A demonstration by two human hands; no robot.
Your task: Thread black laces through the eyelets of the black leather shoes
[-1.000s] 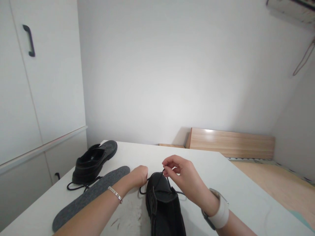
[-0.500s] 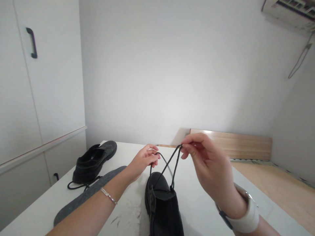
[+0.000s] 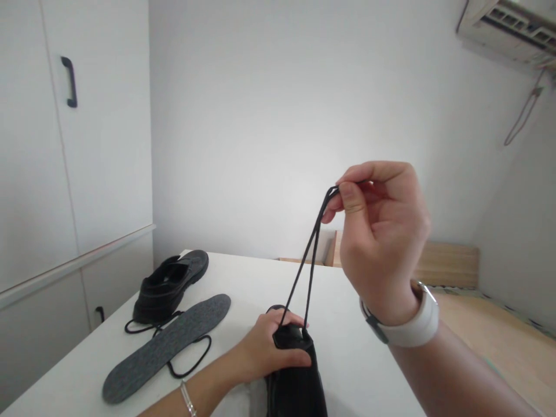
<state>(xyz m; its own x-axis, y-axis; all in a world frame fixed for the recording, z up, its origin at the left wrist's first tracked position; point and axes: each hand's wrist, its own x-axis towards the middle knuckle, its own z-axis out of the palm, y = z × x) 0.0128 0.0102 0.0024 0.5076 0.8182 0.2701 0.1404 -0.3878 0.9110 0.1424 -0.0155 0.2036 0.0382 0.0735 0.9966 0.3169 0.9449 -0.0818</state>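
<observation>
A black shoe stands on the white table at the bottom middle, its toe pointing away from me. My left hand wraps around its upper part, thumb on the near side and fingers over the front, covering much of the toe. High above the shoe, my right hand pinches a black shoelace between thumb and fingers. Two strands of the lace run taut from the pinch down to the shoe's opening.
A second black shoe lies at the table's left edge with its lace loose. Beside it rests a grey insole, over a looped black lace. A white cabinet stands left; a wooden board is behind right.
My right hand has risen, drawing the lace strands up taut. My left hand has let go of the lace and moved down onto the shoe.
</observation>
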